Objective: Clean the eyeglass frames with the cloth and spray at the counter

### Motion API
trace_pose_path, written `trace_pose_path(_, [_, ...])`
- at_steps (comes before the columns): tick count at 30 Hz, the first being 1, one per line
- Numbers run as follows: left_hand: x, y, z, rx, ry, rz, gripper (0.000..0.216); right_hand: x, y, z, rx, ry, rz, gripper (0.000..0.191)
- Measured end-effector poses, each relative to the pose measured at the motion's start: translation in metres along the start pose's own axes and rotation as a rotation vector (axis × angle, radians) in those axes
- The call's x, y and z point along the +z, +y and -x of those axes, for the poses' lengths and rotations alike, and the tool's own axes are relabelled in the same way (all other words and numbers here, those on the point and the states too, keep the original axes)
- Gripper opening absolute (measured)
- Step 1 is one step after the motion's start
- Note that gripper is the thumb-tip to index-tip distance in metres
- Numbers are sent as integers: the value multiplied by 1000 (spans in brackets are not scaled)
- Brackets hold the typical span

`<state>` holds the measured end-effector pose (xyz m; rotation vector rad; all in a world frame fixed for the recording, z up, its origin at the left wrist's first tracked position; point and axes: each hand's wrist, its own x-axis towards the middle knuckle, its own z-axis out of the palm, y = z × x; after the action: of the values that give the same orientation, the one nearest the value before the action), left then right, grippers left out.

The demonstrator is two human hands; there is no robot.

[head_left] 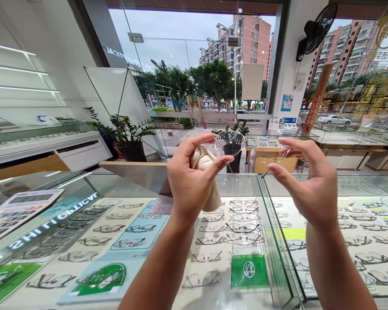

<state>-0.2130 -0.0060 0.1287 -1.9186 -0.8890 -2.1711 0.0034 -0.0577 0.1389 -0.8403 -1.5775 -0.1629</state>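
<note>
Held up in front of me is a pair of thin-rimmed eyeglasses point(230, 144) with clear lenses, level above the glass counter. My left hand point(192, 172) pinches the left lens rim between thumb and forefinger. Tucked in that same hand, a cream cleaning cloth point(203, 159) hangs down behind the palm. At the other side, my right hand point(310, 181) grips the right end of the frame with thumb and fingers. The temples are hard to make out against the background.
Below lies a glass display case point(261, 189) with rows of eyeglasses and a green card point(249, 271). A calculator point(22, 211) rests on the glass at left. Potted plants point(129, 137) stand beyond, before a glass door. A fan point(317, 32) hangs on the right pillar.
</note>
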Motion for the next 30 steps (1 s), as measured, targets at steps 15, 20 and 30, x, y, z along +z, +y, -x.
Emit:
trace_pose_path(15, [1, 0, 0, 93, 61, 1, 39, 4, 5, 0, 36, 21, -43, 38])
trace_pose_path(20, [2, 2, 5, 146, 107, -58, 41, 5, 11, -2, 80, -10, -39, 38])
trace_pose_path(30, [2, 2, 5, 108, 104, -79, 38, 4, 9, -2, 24, 28, 27, 31])
